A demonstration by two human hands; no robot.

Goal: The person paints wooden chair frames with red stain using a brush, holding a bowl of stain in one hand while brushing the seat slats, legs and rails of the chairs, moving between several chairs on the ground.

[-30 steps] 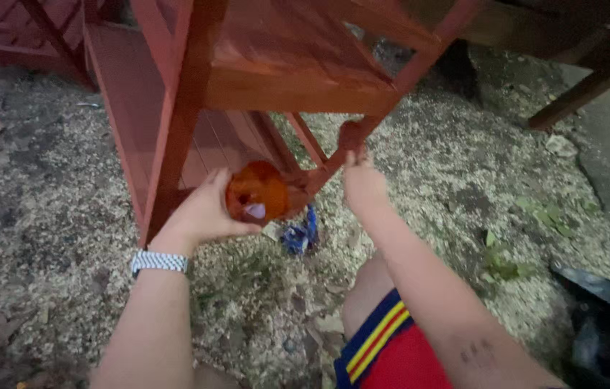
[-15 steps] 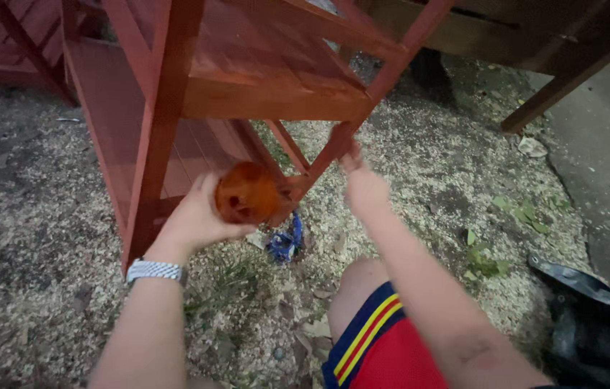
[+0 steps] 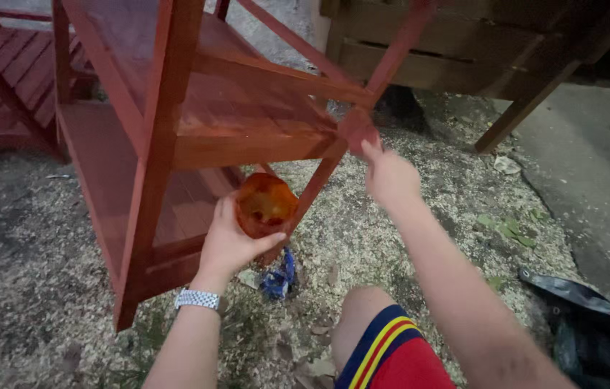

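Observation:
A red-brown stained wooden shelf rack (image 3: 197, 137) stands on the ground in front of me. My left hand (image 3: 229, 245), with a metal watch on the wrist, holds a small clear container of orange-red stain (image 3: 265, 204) beside the rack's front leg. My right hand (image 3: 388, 173) presses a stained pad or cloth (image 3: 357, 128) against the rack's slanted brace, near where it meets the middle shelf. My knee in red, blue and yellow shorts (image 3: 391, 353) shows at the bottom.
Sawdust covers the ground (image 3: 24, 274). A crumpled blue wrapper (image 3: 278, 277) lies under the rack's corner. A second red rack (image 3: 9, 86) stands at the far left, dark wooden furniture (image 3: 463, 57) behind, and a black bag (image 3: 593, 324) at the lower right.
My view has shifted closer to the rack. My right hand has moved up along the slanted brace with the pad; my left hand still holds the container.

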